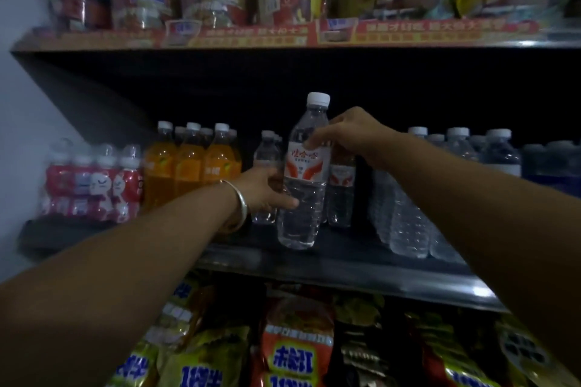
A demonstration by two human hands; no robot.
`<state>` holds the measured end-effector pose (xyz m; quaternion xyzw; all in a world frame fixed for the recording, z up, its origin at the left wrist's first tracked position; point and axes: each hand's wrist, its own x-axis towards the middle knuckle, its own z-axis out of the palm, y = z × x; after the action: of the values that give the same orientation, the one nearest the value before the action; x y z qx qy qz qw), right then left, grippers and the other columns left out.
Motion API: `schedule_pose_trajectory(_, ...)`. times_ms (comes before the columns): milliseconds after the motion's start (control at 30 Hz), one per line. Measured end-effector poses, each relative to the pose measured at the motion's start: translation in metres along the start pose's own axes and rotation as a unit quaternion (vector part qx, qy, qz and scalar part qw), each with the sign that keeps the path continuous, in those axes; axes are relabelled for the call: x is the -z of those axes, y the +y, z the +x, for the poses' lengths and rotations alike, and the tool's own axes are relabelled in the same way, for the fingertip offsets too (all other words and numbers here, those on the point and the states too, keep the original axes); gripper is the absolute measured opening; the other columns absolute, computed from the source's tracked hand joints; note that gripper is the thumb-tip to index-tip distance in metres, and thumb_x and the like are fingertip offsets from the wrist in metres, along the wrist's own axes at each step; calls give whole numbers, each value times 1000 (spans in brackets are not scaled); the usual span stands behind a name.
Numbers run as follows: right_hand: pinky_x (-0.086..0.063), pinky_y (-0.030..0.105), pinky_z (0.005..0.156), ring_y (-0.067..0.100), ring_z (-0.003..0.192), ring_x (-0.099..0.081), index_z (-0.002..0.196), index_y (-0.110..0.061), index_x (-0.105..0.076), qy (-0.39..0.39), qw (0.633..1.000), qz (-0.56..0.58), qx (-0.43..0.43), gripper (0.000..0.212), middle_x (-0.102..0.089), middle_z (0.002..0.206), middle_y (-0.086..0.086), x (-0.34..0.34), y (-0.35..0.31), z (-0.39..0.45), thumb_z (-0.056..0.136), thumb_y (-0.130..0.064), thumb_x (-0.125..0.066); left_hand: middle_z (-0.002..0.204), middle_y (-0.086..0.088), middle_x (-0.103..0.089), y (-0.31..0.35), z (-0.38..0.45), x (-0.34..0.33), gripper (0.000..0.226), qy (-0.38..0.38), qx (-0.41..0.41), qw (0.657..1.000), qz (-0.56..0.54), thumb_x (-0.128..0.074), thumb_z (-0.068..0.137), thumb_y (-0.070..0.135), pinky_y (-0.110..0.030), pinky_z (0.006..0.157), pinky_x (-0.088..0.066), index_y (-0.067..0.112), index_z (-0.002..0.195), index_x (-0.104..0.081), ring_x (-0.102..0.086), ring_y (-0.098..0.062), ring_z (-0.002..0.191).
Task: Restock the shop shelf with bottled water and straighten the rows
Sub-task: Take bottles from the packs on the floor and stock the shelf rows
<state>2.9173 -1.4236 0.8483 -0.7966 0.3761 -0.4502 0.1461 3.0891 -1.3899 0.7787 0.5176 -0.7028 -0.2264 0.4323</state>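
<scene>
A clear water bottle [303,185] with a white cap and a red-and-white label stands near the front of the dark middle shelf [330,264]. My left hand [267,190] grips its lower body from the left. My right hand [349,138] pinches its upper body, near the shoulder, from the right. Two more water bottles stand just behind it: one [265,166] on the left and one [341,195] on the right, partly hidden. A block of wrapped water bottles [405,217] fills the shelf to the right.
Orange drink bottles [188,166] and small red-labelled bottles [94,185] stand left of the water. Jars and tubs line the shelf above [220,38]. Snack bags [295,345] fill the shelf below. A pale wall is at far left.
</scene>
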Motion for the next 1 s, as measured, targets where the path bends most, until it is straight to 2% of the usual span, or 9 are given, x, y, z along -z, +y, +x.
schedule_pose_trajectory(133, -55, 45, 71, 47, 87, -61, 106, 17, -55, 11, 1000, -21, -13, 59, -52, 112, 40, -29, 20, 42, 72, -25, -78, 116, -6, -64, -39, 45, 1, 41, 19, 23, 1000, 9, -72, 77, 10, -43, 101, -46, 11, 115, -58, -59, -23, 109)
schedule_pose_trajectory(233, -49, 40, 64, 32, 73, -54, 102, 17, -57, 30, 999, -28, -22, 54, -52, 112, 40, -46, 37, 65, 73, -22, -78, 116, -13, -64, -61, 68, -2, 35, 23, 39, 999, 3, -69, 80, 6, -43, 100, -46, 3, 112, -58, -60, -27, 109)
schedule_pose_trajectory(400, -53, 35, 74, 30, 95, -63, 101, 1, -63, 43, 998, -30, -43, 34, -64, 107, 19, -66, 64, 91, 75, -18, -76, 114, -19, -64, -89, 103, -6, 34, 30, 58, 997, 29, -71, 79, 12, -45, 98, -47, 1, 109, -58, -61, -32, 107)
schedule_pose_trajectory(533, -54, 36, 79, 27, 94, -63, 102, -2, -62, 40, 997, -16, -56, 35, -65, 107, 14, -76, 80, 110, 76, -20, -75, 114, -18, -64, -100, 123, -12, 32, 37, 56, 996, 60, -69, 81, 12, -42, 98, -48, 2, 109, -58, -61, -32, 108)
schedule_pose_trajectory(700, -51, 25, 61, 27, 93, -64, 113, 0, -56, 10, 996, 39, -80, 36, -65, 105, 13, -87, 89, 120, 85, -19, -67, 119, -17, -61, -109, 136, -16, 37, 64, 54, 988, 128, -67, 83, 17, -36, 93, -48, 1, 115, -56, -58, -32, 110)
schedule_pose_trajectory(767, -49, 24, 56, 19, 82, -65, 114, -1, -56, 4, 995, 55, -88, 36, -66, 101, 10, -88, 91, 121, 86, -20, -66, 118, -18, -60, -111, 140, -16, 38, 69, 56, 986, 142, -68, 83, 20, -39, 92, -51, 1, 113, -56, -59, -33, 108)
schedule_pose_trajectory(833, -53, 27, 56, 16, 77, -64, 114, -3, -56, -10, 993, 65, -101, 36, -66, 96, 8, -87, 92, 120, 84, -20, -68, 115, -16, -60, -112, 143, -16, 40, 73, 58, 983, 161, -70, 81, 23, -41, 91, -52, 3, 111, -55, -60, -32, 105)
schedule_pose_trajectory(933, -58, 45, 72, 29, 93, -65, 113, -4, -56, -61, 987, 30, -144, 40, -65, 101, 12, -88, 96, 118, 79, -14, -73, 114, -17, -61, -112, 148, -18, 43, 83, 62, 978, 179, -71, 80, 25, -39, 89, -53, 2, 112, -56, -61, -32, 103)
schedule_pose_trajectory(1000, -56, 50, 79, 32, 97, -64, 115, -2, -55, -69, 985, 22, -159, 43, -64, 108, 16, -91, 97, 117, 77, -9, -74, 117, -17, -60, -110, 150, -20, 45, 95, 63, 975, 190, -70, 81, 23, -36, 91, -51, -1, 115, -55, -59, -32, 107)
